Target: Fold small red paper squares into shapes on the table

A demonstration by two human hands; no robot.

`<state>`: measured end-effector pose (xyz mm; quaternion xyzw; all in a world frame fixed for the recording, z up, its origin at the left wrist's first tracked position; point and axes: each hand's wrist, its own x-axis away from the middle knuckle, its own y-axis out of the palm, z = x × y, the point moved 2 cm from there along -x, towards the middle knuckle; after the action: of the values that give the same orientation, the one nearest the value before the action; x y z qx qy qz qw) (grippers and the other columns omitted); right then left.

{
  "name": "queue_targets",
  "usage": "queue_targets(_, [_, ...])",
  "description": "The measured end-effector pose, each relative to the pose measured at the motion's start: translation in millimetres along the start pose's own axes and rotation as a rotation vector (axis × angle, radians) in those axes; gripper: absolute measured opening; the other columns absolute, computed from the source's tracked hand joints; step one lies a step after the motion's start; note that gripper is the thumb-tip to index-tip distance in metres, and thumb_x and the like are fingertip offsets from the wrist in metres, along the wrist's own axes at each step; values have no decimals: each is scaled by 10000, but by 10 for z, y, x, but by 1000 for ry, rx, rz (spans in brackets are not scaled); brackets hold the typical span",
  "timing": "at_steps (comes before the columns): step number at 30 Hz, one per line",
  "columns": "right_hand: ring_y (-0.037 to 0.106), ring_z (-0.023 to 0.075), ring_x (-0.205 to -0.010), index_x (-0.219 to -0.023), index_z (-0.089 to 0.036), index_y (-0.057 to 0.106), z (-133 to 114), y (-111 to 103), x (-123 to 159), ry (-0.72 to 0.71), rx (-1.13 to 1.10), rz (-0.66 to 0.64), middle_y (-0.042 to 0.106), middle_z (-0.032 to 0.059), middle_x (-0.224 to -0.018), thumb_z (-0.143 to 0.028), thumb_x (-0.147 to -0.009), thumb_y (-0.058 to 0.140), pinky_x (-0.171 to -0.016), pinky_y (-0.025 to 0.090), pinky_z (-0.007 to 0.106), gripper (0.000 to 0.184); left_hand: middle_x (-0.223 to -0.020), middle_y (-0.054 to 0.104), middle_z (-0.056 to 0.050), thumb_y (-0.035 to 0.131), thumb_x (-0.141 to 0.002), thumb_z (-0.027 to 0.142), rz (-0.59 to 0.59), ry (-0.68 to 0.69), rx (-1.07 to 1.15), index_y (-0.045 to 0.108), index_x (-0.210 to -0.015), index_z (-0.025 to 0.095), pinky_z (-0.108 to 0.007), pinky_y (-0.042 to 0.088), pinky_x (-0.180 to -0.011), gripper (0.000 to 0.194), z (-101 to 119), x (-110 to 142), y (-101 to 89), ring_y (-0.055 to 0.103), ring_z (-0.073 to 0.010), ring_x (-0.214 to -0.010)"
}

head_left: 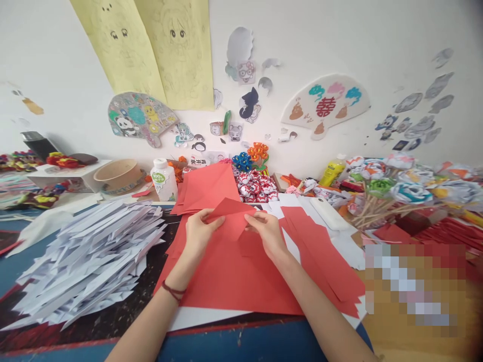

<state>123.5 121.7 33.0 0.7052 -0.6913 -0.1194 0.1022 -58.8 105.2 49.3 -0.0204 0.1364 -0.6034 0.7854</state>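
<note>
Both my hands hold one folded piece of red paper (233, 217) above the table. My left hand (198, 232) pinches its left edge, fingers closed on the fold. My right hand (267, 231) pinches its right edge in the same way. The piece is lifted over a spread of larger red paper sheets (241, 274) lying flat under my wrists. A dark red cord bracelet (172, 290) is on my left wrist.
A heap of folded white paper strips (88, 254) fills the left. Behind are more red sheets (207, 188), a white glue bottle (163, 179), a tan bowl (117, 174), paper flowers (396, 183) on sticks at right, and a white wall with cutouts.
</note>
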Motion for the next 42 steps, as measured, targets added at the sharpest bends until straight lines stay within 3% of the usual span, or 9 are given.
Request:
queue_targets(4, [642, 161, -609, -601, -157, 651, 20, 20, 18, -4, 28, -19, 676, 23, -643, -379, -646, 786, -670, 568, 320, 264, -726, 697, -4, 673, -729, 477, 263, 162, -302, 709, -889, 171, -240, 417, -565, 348, 49, 46, -25, 560, -135, -559])
queue_targets(10, [658, 177, -567, -583, -164, 631, 52, 33, 25, 22, 98, -67, 677, 32, -596, -417, -648, 782, -624, 562, 313, 301, -783, 716, -26, 626, -807, 418, 361, 382, -527, 689, -822, 196, -262, 447, -667, 232, 146, 104, -63, 633, -181, -693])
queue_targets(13, [673, 194, -582, -588, -167, 628, 47, 46, 33, 10, 89, -88, 670, 32, -566, -431, -662, 771, -615, 560, 313, 309, -887, 736, -50, 533, -890, 280, 266, 646, -690, 696, -937, 215, -287, 453, -753, 181, 128, 146, -5, 657, -194, -811])
queue_targets(16, [680, 202, -601, -616, -168, 643, 21, 56, 42, -7, 79, -99, 677, 34, -597, -438, -693, 749, -644, 566, 330, 300, -1126, 706, -67, 436, -920, 146, 79, 892, -820, 647, -1149, 220, -320, 462, -834, 320, 82, 191, 68, 655, -210, -983])
queue_targets(20, [684, 215, -624, -652, -180, 662, -25, 70, 49, -50, 65, -119, 684, 26, -651, -455, -726, 715, -676, 568, 357, 290, -1319, 589, -91, 385, -927, 96, -58, 1004, -891, 533, -1317, 200, -357, 471, -935, 429, 32, 193, 118, 571, -230, -1190])
queue_targets(29, [681, 237, -679, -768, -171, 712, -6, 13, 4, -103, 100, -45, 704, 56, -711, -512, -748, 679, -672, 573, 369, 343, -1343, 568, -69, 421, -880, 66, -187, 995, -896, 496, -1356, 218, -399, 458, -954, 505, 52, 160, 159, 565, -258, -1194])
queue_targets(33, [653, 206, -666, -708, -174, 692, -10, -46, -31, -149, 143, -22, 668, 32, -688, -453, -728, 714, -670, 571, 346, 281, -1321, 592, -60, 607, -855, 356, -253, 922, -758, 554, -1302, 268, -457, 401, -994, 458, 184, 197, 137, 536, -299, -1196])
queue_targets(37, [607, 170, -595, -693, -169, 682, -64, -56, -38, -152, 200, -82, 642, 24, -654, -441, -751, 693, -614, 546, 313, 278, -1245, 644, -60, 607, -837, 463, -178, 662, -430, 605, -1230, 277, -408, 421, -987, 435, 296, 181, 77, 549, -253, -1156])
queue_targets(42, [603, 169, -589, -723, -188, 695, -147, 17, 42, -230, 311, -226, 643, 24, -664, -419, -811, 638, -587, 513, 290, 254, -1061, 712, -88, 610, -824, 445, -110, 207, -95, 672, -1057, 190, -308, 515, -799, 352, 160, 61, 76, 661, -216, -942])
